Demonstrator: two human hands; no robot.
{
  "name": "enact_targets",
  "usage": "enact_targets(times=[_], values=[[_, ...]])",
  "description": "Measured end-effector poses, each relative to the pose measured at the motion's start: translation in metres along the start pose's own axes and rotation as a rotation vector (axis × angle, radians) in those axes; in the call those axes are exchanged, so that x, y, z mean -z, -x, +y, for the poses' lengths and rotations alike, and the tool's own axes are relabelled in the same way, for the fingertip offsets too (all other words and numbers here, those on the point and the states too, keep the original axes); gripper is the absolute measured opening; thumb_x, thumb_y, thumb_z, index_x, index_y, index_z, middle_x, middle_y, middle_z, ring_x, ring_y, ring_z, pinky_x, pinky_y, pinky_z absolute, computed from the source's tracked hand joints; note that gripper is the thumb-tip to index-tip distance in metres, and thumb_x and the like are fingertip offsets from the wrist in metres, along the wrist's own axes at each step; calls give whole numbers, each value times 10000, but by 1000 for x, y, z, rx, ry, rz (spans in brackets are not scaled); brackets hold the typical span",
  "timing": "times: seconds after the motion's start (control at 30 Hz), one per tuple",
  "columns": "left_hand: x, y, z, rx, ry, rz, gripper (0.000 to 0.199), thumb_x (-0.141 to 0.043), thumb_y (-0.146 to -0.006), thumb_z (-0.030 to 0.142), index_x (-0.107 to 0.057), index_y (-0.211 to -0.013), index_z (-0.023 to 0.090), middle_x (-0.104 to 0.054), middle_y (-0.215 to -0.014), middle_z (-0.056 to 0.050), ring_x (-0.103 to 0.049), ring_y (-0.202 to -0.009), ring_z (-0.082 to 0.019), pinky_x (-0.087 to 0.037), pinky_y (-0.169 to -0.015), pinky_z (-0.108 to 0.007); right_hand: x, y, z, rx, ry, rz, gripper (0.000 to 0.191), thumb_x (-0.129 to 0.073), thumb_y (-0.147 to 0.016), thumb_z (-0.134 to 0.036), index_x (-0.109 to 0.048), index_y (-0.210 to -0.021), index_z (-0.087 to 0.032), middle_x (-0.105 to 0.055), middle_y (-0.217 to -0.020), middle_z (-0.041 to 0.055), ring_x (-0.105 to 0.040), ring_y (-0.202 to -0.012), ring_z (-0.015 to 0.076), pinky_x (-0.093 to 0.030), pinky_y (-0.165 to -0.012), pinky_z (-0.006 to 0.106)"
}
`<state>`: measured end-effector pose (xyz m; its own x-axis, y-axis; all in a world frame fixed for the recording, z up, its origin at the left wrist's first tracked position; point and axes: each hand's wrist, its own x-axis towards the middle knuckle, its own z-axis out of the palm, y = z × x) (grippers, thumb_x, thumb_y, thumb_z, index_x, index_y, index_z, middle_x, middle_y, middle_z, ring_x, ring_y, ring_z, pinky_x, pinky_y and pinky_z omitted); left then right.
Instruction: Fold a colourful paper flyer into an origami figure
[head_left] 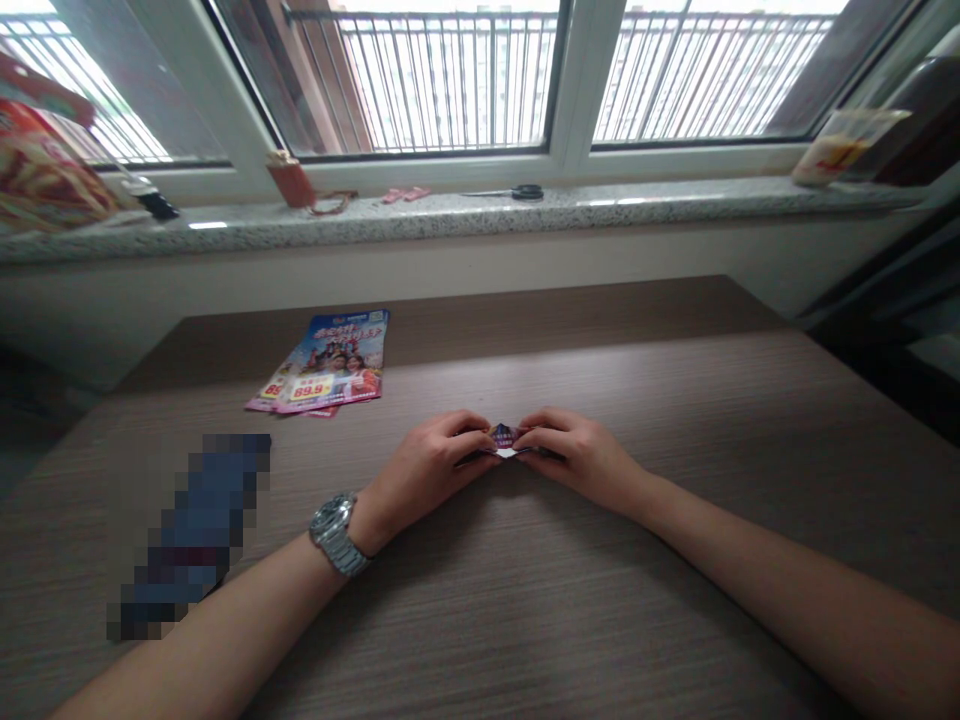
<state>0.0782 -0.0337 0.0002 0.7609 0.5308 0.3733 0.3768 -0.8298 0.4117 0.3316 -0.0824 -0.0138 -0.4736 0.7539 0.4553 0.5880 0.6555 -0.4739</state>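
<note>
Between my two hands, just above or on the table's middle, is a small piece of folded printed paper (503, 437), dark purple with a white lower edge. My left hand (439, 452) pinches its left side, and a metal watch sits on that wrist. On the right side, the fingers of my right hand (574, 447) are closed on the same paper. Most of the paper is covered by my fingers, so its full shape is hidden.
Colourful flyers (330, 362) lie at the table's back left. A blurred-out dark blue object (199, 535) rests beside my left forearm. Scissors (525, 192), a red container (291, 182) and a plastic cup (832, 150) stand or lie on the stone windowsill (450, 225) behind the wooden table (600, 330).
</note>
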Motion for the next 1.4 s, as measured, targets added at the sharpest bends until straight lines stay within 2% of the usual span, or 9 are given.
enact_targets(times=[0.23, 0.43, 0.57, 0.63, 0.8, 1.03, 1.4], values=[[-1, 0, 1, 55, 97, -3, 121, -629, -997, 285, -684, -1084, 221, -660, -1097, -42, -665, -931, -150, -538, -838, -268, 0, -3, -1, -48, -19, -33, 86, -640, -984, -272, -686, -997, -201, -709, -990, 72, -656, -919, 208, -523, -808, 327], [-2, -2, 5, 145, 143, 7, 252, -700, -949, 228, -624, -1190, 224, -687, -1081, -27, -674, -925, -149, -520, -818, -254, -3, -3, -2, -223, -100, 17, 130, -725, -913, -213, -608, -970, -216, -674, -858, 1, -625, -764, 161, -473, -685, 269], [-3, -3, 5, 163, 170, 11, 211, -692, -956, 229, -635, -1159, 217, -694, -1072, -25, -672, -919, -145, -513, -809, -250, -5, -4, -4, -293, -174, 19, 233, -727, -904, -217, -613, -1107, -237, -709, -941, 5, -661, -841, 167, -495, -746, 280], [-4, -3, 5, 164, 185, 10, 168, -688, -959, 225, -649, -1121, 211, -693, -1041, -19, -664, -890, -135, -505, -789, -240, -4, -5, -6, -290, -190, 11, 248, -722, -909, -211, -629, -1137, -239, -722, -987, 15, -670, -905, 174, -500, -806, 295], [-4, -4, 8, 158, 220, 8, 97, -682, -963, 221, -671, -1057, 201, -692, -974, -5, -653, -845, -118, -490, -764, -225, -3, -9, -9, -204, -141, -13, 70, -704, -923, -173, -688, -980, -209, -712, -939, 23, -644, -903, 179, -478, -812, 297], [-2, -5, 10, 172, 213, 12, 93, -693, -954, 248, -686, -1025, 188, -697, -936, -11, -648, -823, -128, -483, -750, -237, -3, -9, -9, -219, -148, -8, 67, -699, -920, -143, -686, -943, -204, -705, -902, 23, -631, -862, 181, -465, -771, 295], [-4, -5, 8, 172, 196, 42, 80, -671, -939, 122, -682, -998, 175, -708, -919, -15, -652, -830, -137, -479, -751, -232, -2, -10, -9, -237, -156, -11, 44, -667, -942, -155, -675, -953, -197, -692, -912, 34, -621, -872, 187, -467, -783, 310]])
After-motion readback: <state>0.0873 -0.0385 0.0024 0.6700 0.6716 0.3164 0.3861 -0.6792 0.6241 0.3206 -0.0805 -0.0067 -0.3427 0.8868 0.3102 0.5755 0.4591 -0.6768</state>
